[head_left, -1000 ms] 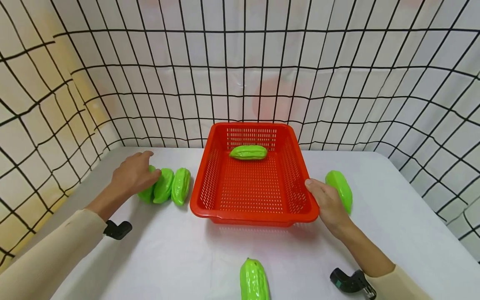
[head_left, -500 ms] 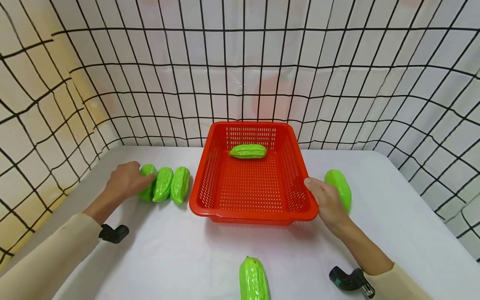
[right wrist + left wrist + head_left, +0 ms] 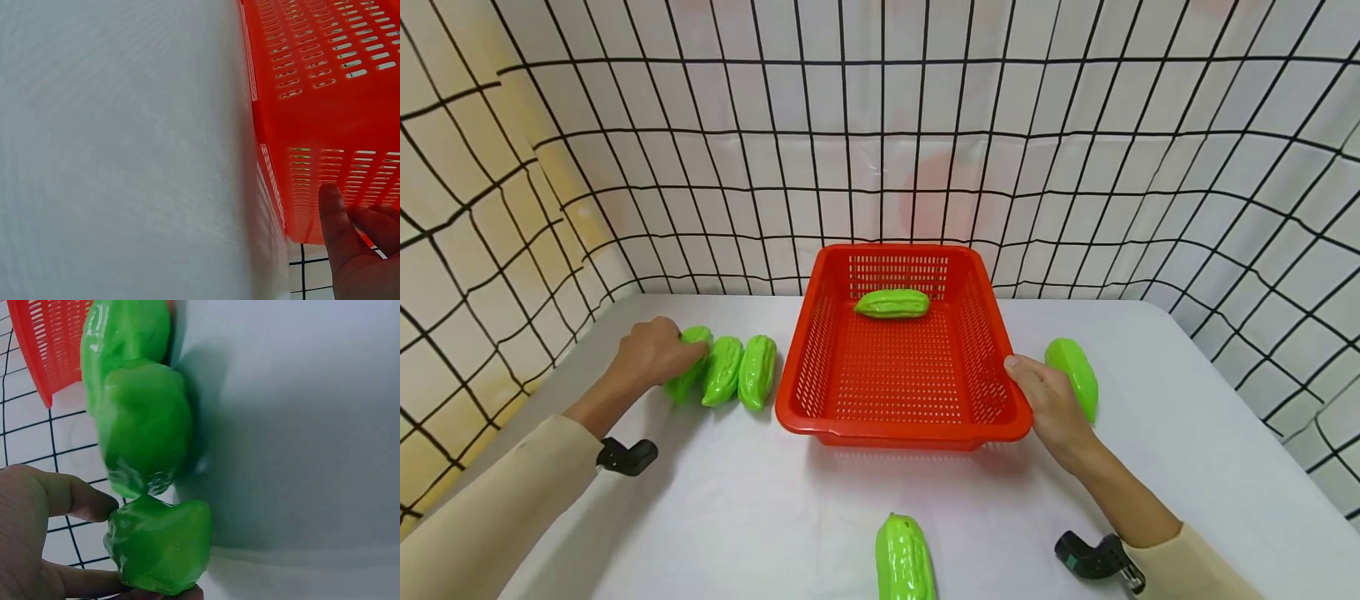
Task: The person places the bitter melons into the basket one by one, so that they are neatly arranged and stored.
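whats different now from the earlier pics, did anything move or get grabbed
The left hand's grip has moved leftward and closed on the leftmost glossy green ridged oblong vegetable, whose near end has swung slightly left, away from the green vegetable beside it. The right hand's grip stays on the right side of the red perforated plastic basket; the green vegetable inside it also stayed put.

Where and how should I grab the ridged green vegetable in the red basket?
Probably around the middle of the ridged green vegetable, from above, pinching across its width from near and far sides. It lies crosswise, long and narrow, toward the back of the red basket, whose top is open.
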A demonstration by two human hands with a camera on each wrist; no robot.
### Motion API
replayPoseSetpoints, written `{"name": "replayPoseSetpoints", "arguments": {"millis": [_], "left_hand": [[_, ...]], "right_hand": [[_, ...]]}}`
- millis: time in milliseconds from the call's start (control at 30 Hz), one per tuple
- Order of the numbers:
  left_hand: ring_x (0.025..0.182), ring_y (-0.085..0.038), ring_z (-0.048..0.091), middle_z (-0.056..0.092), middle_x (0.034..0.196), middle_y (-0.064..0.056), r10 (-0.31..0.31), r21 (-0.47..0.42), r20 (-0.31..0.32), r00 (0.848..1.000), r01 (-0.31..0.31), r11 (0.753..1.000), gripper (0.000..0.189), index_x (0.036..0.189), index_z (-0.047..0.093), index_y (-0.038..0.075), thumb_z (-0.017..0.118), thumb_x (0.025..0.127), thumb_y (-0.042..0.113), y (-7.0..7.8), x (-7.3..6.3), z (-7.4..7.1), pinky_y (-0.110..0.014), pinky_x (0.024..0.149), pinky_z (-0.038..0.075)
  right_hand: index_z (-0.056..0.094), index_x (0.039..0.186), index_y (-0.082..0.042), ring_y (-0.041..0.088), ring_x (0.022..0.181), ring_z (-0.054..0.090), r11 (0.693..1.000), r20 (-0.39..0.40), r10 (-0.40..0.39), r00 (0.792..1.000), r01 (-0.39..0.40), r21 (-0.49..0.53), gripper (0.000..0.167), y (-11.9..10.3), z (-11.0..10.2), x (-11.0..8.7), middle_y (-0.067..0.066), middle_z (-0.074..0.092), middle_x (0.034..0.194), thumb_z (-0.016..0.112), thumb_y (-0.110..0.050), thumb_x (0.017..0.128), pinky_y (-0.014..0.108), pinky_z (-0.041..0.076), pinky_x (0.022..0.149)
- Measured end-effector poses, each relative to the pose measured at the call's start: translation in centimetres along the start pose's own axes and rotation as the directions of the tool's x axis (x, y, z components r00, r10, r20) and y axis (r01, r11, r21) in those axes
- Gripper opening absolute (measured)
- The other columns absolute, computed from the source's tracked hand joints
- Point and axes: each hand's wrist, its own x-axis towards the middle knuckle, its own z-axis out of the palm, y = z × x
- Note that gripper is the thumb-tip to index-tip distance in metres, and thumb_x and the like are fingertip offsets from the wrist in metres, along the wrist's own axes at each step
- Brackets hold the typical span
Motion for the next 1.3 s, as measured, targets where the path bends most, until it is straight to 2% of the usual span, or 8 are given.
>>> {"name": "replayPoseSetpoints", "arguments": {"millis": [300,567,767,933,1100,1300], "left_hand": [[0.064,-0.025,0.053,0.054,0.069,-0.008,0.029,-0.011,-0.085,0.996,-0.030,0.999,0.039,0.075,0.055,0.005,0.055,0.090,0.041,1.5,0.3,-1.7,-0.031,0.050,0.040],[0.070,-0.028,0.061,0.063,0.080,-0.016,0.096,-0.043,-0.182,0.979,-0.105,0.993,0.045,0.099,0.065,-0.006,0.057,0.091,0.037,4.3,0.9,-3.6,-0.031,0.053,0.044],[0.074,-0.029,0.063,0.065,0.088,-0.019,0.132,-0.070,-0.235,0.963,-0.152,0.986,0.049,0.112,0.064,-0.007,0.058,0.091,0.037,7.4,1.5,-5.1,-0.032,0.055,0.049],[0.077,-0.029,0.061,0.063,0.092,-0.019,0.162,-0.081,-0.221,0.962,-0.184,0.980,0.047,0.117,0.062,-0.004,0.057,0.090,0.035,10.4,2.2,-5.7,-0.032,0.057,0.051],[0.075,-0.028,0.060,0.060,0.092,-0.015,0.230,-0.059,-0.188,0.955,-0.245,0.968,0.038,0.107,0.062,0.000,0.056,0.091,0.035,13.8,3.2,-5.7,-0.033,0.058,0.051],[0.078,-0.028,0.059,0.060,0.093,-0.014,0.331,-0.016,-0.164,0.929,-0.338,0.941,0.036,0.107,0.061,0.001,0.057,0.090,0.033,17.6,4.0,-4.8,-0.036,0.064,0.053]], "right_hand": [[0.062,0.119,0.009,0.018,0.079,0.068,1.000,0.002,-0.002,1.000,0.002,-0.005,0.049,-0.1,0.1,-0.1,0.020,0.070,0.094,0.042,-0.035,0.109,0.028,0.059,0.070],[0.062,0.120,0.009,0.020,0.081,0.068,1.000,0.010,-0.012,1.000,0.012,-0.008,0.049,-0.1,-0.1,-0.1,0.021,0.070,0.096,0.041,-0.034,0.109,0.028,0.059,0.072],[0.061,0.125,0.008,0.021,0.085,0.069,1.000,0.034,-0.015,0.999,0.015,-0.001,0.049,-0.1,-0.1,-0.1,0.023,0.070,0.101,0.041,-0.034,0.109,0.029,0.059,0.076],[0.060,0.126,0.009,0.021,0.086,0.070,1.000,0.039,-0.011,0.999,0.011,0.003,0.049,-0.2,0.0,-0.1,0.025,0.069,0.103,0.040,-0.034,0.109,0.029,0.060,0.077],[0.060,0.125,0.008,0.021,0.087,0.069,1.000,0.038,-0.015,0.999,0.015,-0.008,0.049,-0.2,-0.1,-0.2,0.025,0.069,0.103,0.040,-0.034,0.110,0.028,0.059,0.077],[0.060,0.124,0.009,0.023,0.086,0.070,1.000,0.043,-0.011,0.999,0.011,-0.006,0.049,-0.3,0.0,-0.2,0.025,0.069,0.101,0.040,-0.034,0.110,0.029,0.060,0.077]]}}
